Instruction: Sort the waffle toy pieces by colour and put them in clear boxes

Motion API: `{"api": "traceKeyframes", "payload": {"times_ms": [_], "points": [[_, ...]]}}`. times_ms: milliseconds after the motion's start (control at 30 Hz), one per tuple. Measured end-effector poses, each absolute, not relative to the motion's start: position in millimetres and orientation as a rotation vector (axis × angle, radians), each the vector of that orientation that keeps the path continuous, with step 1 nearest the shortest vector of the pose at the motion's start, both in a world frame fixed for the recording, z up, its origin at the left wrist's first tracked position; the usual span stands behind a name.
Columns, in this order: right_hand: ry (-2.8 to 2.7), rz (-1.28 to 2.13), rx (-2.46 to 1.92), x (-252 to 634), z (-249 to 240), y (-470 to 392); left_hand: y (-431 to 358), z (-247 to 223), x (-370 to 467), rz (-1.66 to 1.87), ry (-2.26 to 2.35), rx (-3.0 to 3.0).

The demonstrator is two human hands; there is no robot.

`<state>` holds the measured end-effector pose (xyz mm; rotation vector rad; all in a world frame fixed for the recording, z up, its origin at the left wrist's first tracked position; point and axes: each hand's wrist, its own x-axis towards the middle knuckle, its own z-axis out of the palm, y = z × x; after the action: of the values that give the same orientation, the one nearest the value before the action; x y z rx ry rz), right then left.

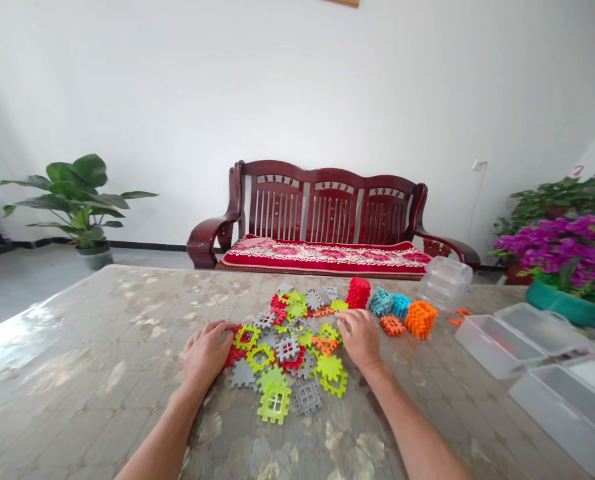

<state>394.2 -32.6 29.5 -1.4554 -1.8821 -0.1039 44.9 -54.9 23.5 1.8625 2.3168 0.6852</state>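
A loose pile of flat plastic interlocking building tiles, green, grey, red and orange, lies on the table, among them a green window tile (274, 402) at the front and a grey window tile (287, 348) in the middle. My left hand (208, 350) rests palm down at the pile's left edge, its fingers stretched toward the red tiles (233, 355). At the right edge is my right hand (360, 335), loosely curved with fingertips at the green and orange tiles. Nothing shows held in either hand; some fingertips are partly hidden.
Right of the pile stand a red stack (359, 293), blue tiles (381, 302), a round orange tile (392, 326) and an orange stack (421, 320). Clear plastic boxes (497, 347) and a purple flower pot (570, 300) line the right side. A wooden bench (327, 207) stands behind the table (127, 373).
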Motion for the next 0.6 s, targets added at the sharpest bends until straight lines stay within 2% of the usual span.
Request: {"api": "traceKeyframes", "payload": {"times_ms": [333,600], "points": [[-2.255,-0.145,-1.727,373,51,11,-56,25,45,0.677,2.308,1.865],[-2.375,-0.225,-1.728,367,53,21,-56,25,45,0.679,2.314,1.855]]}}
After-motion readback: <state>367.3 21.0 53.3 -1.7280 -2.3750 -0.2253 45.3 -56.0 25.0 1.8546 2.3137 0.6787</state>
